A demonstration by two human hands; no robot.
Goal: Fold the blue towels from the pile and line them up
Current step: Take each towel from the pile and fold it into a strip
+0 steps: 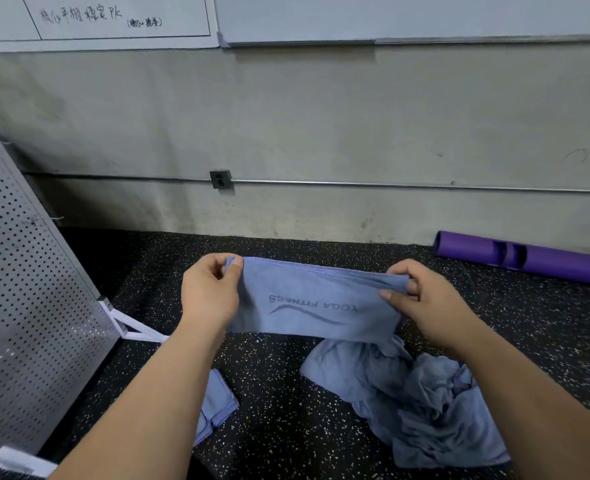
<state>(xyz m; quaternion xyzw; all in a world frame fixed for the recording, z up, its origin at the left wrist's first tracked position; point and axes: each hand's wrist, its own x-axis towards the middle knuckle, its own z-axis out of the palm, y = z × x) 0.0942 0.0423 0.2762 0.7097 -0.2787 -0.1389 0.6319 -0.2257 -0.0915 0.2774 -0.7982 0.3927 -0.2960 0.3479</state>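
Left hand (210, 292) and right hand (421, 299) pinch the top corners of a folded blue terry towel (314, 306), held above the crumpled blue towel pile (421, 403).

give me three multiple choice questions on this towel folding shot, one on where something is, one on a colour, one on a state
1. Where does the crumpled pile of towels lie?
A. on a chair
B. on the floor, below the held towel
C. in a basket

2. What colour is the tube by the wall?
A. purple
B. green
C. red

3. How is the held towel kept up?
A. it hangs on a hook
B. one hand alone grips it
C. the left hand and the right hand each pinch an upper corner

Answers:
1 B: the pile spreads over the speckled floor under the held towel.
2 A: the tube is plainly purple.
3 C: thumb and fingers of each hand close on a top corner.
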